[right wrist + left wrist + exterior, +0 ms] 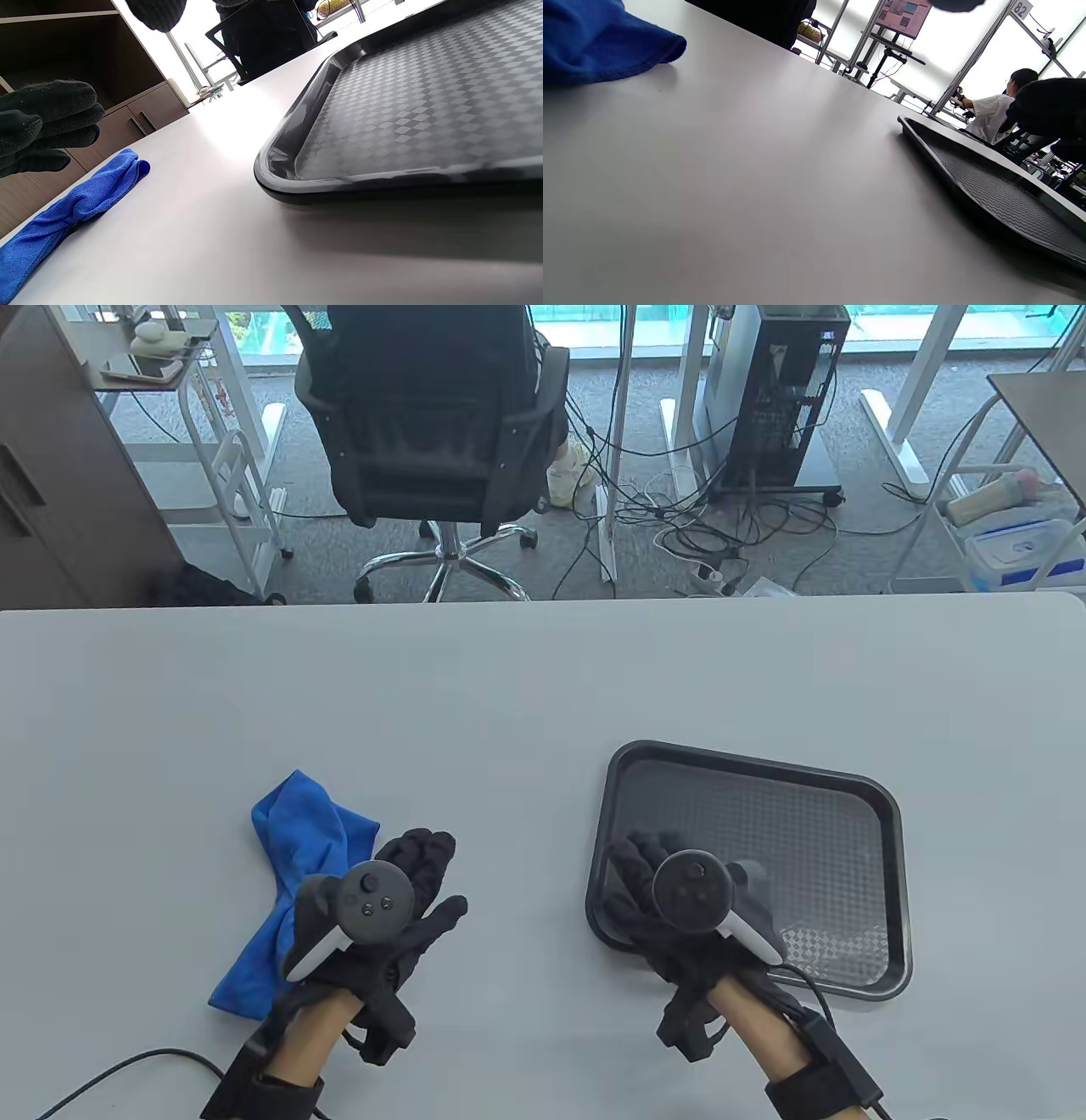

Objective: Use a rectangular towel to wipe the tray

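Observation:
A crumpled blue towel (297, 831) lies on the white table at the near left; it also shows in the left wrist view (594, 38) and the right wrist view (72, 203). My left hand (424, 874) hovers over the towel's right edge with fingers spread, holding nothing; its fingers (46, 114) show above the towel, apart from it. A black textured tray (806, 831) lies flat at the near right, also in the left wrist view (988, 186) and the right wrist view (424, 97). My right hand (645, 865) is open over the tray's near-left corner, empty.
The white table (424, 687) stretches back to its far edge. Beyond it stand an office chair (433, 415) and a computer tower (780, 390) on the floor. A glove cable (110, 1073) trails along the near left edge.

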### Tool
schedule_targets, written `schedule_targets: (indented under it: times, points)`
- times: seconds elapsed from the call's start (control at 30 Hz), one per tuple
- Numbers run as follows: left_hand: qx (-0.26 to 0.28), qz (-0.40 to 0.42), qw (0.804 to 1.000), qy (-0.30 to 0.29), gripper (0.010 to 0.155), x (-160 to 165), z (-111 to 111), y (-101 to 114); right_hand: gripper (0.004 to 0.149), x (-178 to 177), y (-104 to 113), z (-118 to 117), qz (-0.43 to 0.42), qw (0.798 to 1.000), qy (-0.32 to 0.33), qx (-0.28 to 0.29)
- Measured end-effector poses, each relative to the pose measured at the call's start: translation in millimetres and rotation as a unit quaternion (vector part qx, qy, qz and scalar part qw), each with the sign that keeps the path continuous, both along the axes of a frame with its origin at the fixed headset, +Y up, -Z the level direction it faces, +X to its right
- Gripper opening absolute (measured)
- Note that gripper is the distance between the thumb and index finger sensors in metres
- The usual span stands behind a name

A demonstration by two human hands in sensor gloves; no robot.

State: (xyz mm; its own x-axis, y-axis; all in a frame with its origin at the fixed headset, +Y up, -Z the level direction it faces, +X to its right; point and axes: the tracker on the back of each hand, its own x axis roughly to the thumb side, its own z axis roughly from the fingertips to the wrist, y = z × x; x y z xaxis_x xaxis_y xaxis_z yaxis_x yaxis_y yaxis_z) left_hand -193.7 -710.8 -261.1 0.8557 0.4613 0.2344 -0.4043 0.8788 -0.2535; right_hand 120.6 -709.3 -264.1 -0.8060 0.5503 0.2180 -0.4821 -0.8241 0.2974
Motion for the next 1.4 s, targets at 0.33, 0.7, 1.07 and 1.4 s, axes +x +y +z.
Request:
schedule_targets:
  times: [0.33,0.7,1.07,1.4]
  points:
    - [-0.001,-0.005,1.000,-0.005,0.072,2,0,-1,0.066,-3,1,1,0.001,1.000,0.007,0.001]
    - [0.002,-0.005,1.000,-0.008,0.072,3,0,-1,0.066,3,2,-2,-0.002,1.000,-0.006,0.006]
    - [0.004,0.001,1.000,-0.009,0.072,4,0,-2,0.066,89,18,-32,-0.002,0.979,-0.196,0.048]
    - [0.001,0.008,1.000,-0.009,0.071,4,1,-3,0.071,196,-11,-31,0.035,0.903,-0.428,-0.022]
